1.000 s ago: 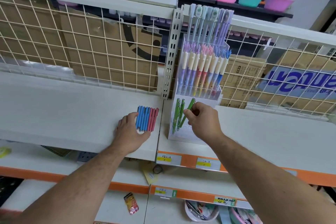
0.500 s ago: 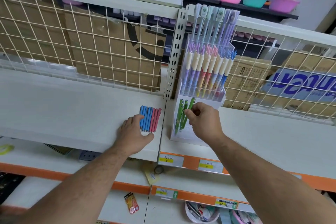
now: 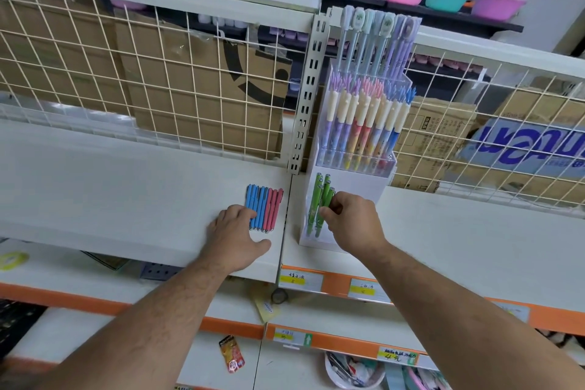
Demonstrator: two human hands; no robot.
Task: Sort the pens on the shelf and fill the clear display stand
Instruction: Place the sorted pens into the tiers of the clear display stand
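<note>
Maybe halfway. Stand (image 3: 361, 182) back tiers full, few green pens (image 3: 315, 203) in front slot, right hand (image 3: 354, 222) pinching one. Blue pens (image 3: 255, 209), red pens (image 3: 274, 209) loose on shelf (image 3: 126, 193) beside stand, left hand (image 3: 235, 237) flat, touching blues.

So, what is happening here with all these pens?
A person is filling a clear display stand that sits on a white shelf. The right hand pinches one of the green pens standing in the stand's lowest front compartment. The left hand rests on the shelf, its fingers touching a neat row of blue pens and pink pens that lie beside the stand. The upper tiers already hold pastel pens.
</note>
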